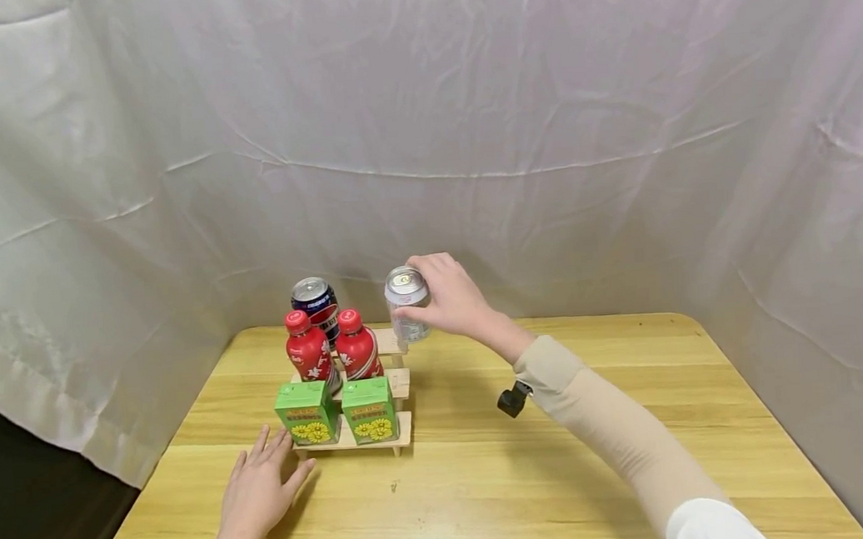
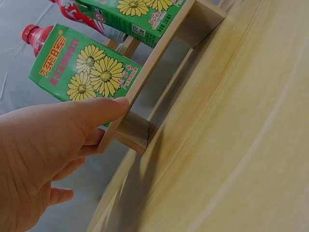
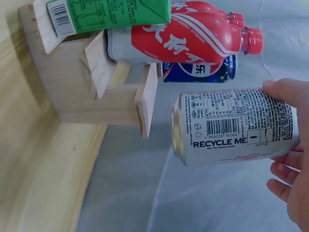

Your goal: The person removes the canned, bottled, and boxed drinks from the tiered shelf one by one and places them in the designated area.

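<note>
My right hand (image 1: 452, 297) grips a silver Coca-Cola can (image 3: 236, 125) near its top. The can is upright, apart from and just above the right end of the back tier of a wooden tiered stand (image 1: 402, 380). My left hand (image 1: 259, 486) rests at the stand's front left corner, thumb touching the front edge, other fingers loosely spread. Two green drink cartons with yellow flowers (image 1: 370, 412) stand on the front tier. Behind them are two red bottles (image 1: 307, 345) on the middle tier. A dark blue can (image 1: 315, 298) stands at the back left.
The stand sits on a light wooden table (image 1: 550, 453), toward its left. Pale curtains (image 1: 467, 133) hang behind and at both sides of the table. A small black device (image 1: 514, 399) is strapped at my right wrist. Dark material (image 1: 27, 498) shows at the lower left.
</note>
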